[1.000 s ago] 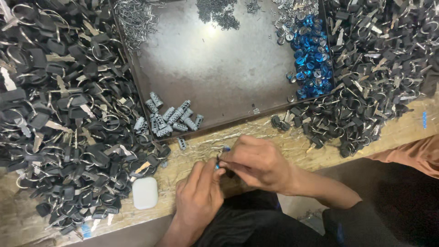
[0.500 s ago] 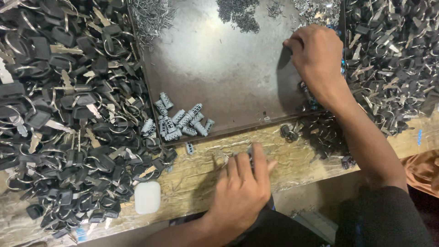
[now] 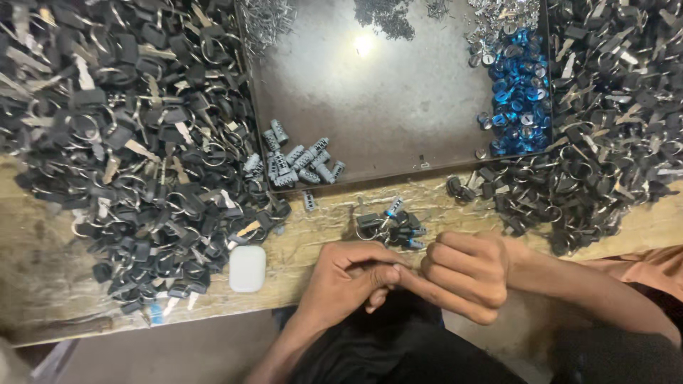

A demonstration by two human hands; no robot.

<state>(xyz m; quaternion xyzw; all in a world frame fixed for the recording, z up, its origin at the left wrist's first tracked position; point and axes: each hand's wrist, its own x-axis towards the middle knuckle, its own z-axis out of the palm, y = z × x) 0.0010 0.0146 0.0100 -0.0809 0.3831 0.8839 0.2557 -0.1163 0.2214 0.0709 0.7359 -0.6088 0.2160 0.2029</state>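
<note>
My left hand (image 3: 348,281) and my right hand (image 3: 466,274) meet at the front edge of the wooden bench (image 3: 57,284). Their fingertips press together, the right fingers curled and the left thumb and fingers pinched. Whatever lies between them is hidden. Just beyond the fingertips lies a small bunch of black-headed keys (image 3: 388,224) with a bit of blue among them. A heap of blue round parts (image 3: 519,92) sits at the right side of the dark metal tray (image 3: 398,107). Grey lock cylinders (image 3: 299,160) lie at the tray's near left corner.
Large piles of black-headed keys on rings cover the bench on the left (image 3: 128,142) and on the right (image 3: 612,107). A white rounded case (image 3: 247,268) lies left of my hands. One grey cylinder (image 3: 309,201) rests on the wood. Small metal bits line the tray's far edge.
My right hand has come back from the blue parts in the tray to the bench edge and joined my left hand, which has closed from flat on the wood to a pinch.
</note>
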